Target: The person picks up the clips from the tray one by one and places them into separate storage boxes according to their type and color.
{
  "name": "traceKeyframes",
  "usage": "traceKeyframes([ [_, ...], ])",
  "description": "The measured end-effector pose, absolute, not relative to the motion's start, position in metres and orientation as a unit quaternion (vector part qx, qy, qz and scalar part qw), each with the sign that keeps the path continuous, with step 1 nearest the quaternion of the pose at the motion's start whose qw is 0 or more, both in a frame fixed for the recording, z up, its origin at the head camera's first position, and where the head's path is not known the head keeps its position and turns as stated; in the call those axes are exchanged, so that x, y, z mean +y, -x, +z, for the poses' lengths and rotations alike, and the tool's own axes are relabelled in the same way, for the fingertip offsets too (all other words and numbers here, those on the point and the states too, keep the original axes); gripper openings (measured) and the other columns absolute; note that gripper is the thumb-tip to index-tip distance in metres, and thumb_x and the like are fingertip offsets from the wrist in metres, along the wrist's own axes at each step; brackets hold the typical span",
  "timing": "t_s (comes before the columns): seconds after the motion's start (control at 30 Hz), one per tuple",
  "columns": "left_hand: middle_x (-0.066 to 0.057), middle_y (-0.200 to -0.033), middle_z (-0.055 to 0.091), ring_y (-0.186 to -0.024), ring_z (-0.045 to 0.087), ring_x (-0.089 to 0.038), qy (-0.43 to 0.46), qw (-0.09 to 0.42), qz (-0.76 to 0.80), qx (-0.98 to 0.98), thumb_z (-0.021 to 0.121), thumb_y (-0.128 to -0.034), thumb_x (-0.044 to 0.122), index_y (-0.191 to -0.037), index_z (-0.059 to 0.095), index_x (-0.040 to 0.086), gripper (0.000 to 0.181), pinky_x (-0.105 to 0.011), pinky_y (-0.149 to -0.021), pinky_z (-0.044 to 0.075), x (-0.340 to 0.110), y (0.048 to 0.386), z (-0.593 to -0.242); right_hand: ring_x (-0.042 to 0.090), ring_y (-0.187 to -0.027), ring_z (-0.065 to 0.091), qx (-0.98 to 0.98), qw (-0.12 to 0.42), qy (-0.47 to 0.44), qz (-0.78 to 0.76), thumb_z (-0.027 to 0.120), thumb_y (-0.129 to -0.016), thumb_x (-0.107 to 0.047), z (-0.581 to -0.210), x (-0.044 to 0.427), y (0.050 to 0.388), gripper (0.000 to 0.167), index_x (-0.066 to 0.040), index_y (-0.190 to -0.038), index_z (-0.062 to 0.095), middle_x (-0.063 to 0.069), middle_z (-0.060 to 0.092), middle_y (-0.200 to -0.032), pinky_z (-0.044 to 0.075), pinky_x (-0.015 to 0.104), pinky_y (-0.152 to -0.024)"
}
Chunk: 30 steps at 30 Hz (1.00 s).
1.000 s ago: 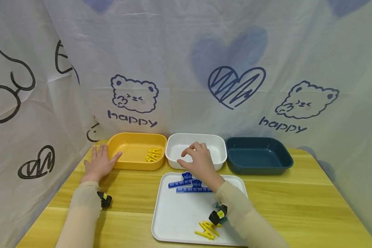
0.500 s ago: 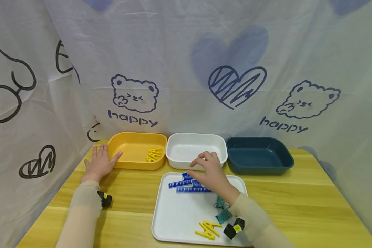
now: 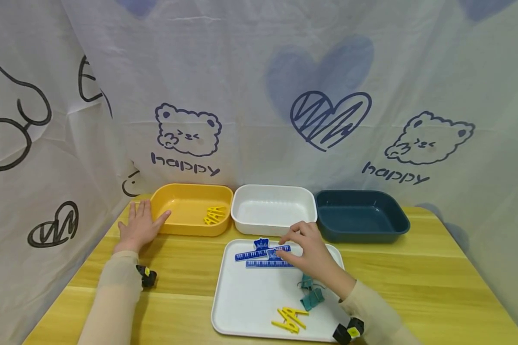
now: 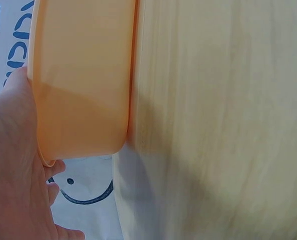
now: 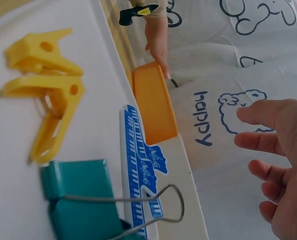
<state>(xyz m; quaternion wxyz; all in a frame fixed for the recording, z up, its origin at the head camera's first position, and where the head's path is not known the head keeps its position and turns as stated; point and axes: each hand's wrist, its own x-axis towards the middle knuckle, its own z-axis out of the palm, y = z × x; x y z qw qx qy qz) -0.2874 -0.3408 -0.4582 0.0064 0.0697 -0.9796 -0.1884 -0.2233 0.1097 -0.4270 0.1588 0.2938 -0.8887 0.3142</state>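
Note:
My left hand (image 3: 138,227) rests with spread fingers against the left end of the yellow bin (image 3: 177,213), thumb at its rim; the left wrist view shows fingertips beyond the wall. My right hand (image 3: 312,254) hovers over the tray's upper right, fingers loosely bent, nothing between them. Below its fingertips lie two blue clips with piano-key strips (image 3: 263,264), partly overlapping. Teal binder clips (image 3: 312,299) lie on the tray under the right wrist, one large and sharp in the right wrist view (image 5: 83,200). Yellow clothespins (image 3: 289,320) lie near the tray's front edge.
The white tray (image 3: 241,302) lies on a wooden table (image 3: 427,287). Behind it, a white bin (image 3: 267,229) and a dark blue bin (image 3: 358,236) stand beside the yellow one. Several yellow clothespins (image 3: 215,215) sit in the yellow bin. A printed curtain (image 3: 259,143) hangs behind.
My right hand has drawn back from over the white bin, down and to the right above the tray, uncovering the teal binder clips. The left hand has stayed put.

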Motion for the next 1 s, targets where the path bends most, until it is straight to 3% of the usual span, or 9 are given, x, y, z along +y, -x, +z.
traceKeyframes([
  [0.27,-0.030,-0.159,-0.007,-0.147,-0.016,-0.047,-0.073,0.005,-0.189,-0.979,0.021,-0.0916,0.077,-0.154,-0.003,-0.005,0.105,-0.083,-0.102,-0.002,-0.337,0.285,-0.455,0.015,-0.098,0.039,-0.884,0.145,-0.328,0.301,0.082,-0.078,-0.026,-0.438,0.127,0.214,0.016,-0.022,-0.090,0.073,-0.005,0.053,-0.099,0.036,0.034,-0.080],
  [0.5,-0.030,-0.159,-0.008,-0.147,-0.014,-0.048,-0.077,0.003,-0.189,-0.979,0.021,-0.0912,0.077,-0.154,-0.004,-0.004,0.105,-0.083,-0.103,-0.002,-0.338,0.285,-0.456,0.010,-0.097,0.034,-0.881,0.114,-0.354,0.294,0.081,-0.079,-0.028,-0.448,0.141,0.205,0.017,-0.030,-0.092,0.071,-0.010,0.049,-0.100,0.033,0.031,-0.079],
  [0.63,-0.030,-0.159,-0.007,-0.147,-0.014,-0.048,-0.078,0.004,-0.189,-0.979,0.021,-0.0912,0.077,-0.154,-0.004,-0.004,0.106,-0.083,-0.102,-0.002,-0.339,0.285,-0.456,0.013,-0.099,0.037,-0.872,0.097,-0.378,0.296,0.082,-0.078,-0.027,-0.450,0.149,0.203,0.015,-0.027,-0.090,0.073,-0.011,0.049,-0.100,0.036,0.033,-0.082],
  [1.0,-0.030,-0.159,-0.008,-0.146,-0.019,-0.047,-0.076,0.002,-0.195,-0.978,0.022,-0.0921,0.076,-0.154,-0.005,-0.004,0.104,-0.083,-0.102,-0.002,-0.340,0.286,-0.457,0.016,-0.100,0.038,-0.862,0.014,-0.436,0.260,0.082,-0.077,-0.034,-0.459,0.161,0.202,0.013,-0.035,-0.081,0.069,-0.010,0.051,-0.107,0.033,0.034,-0.086],
])
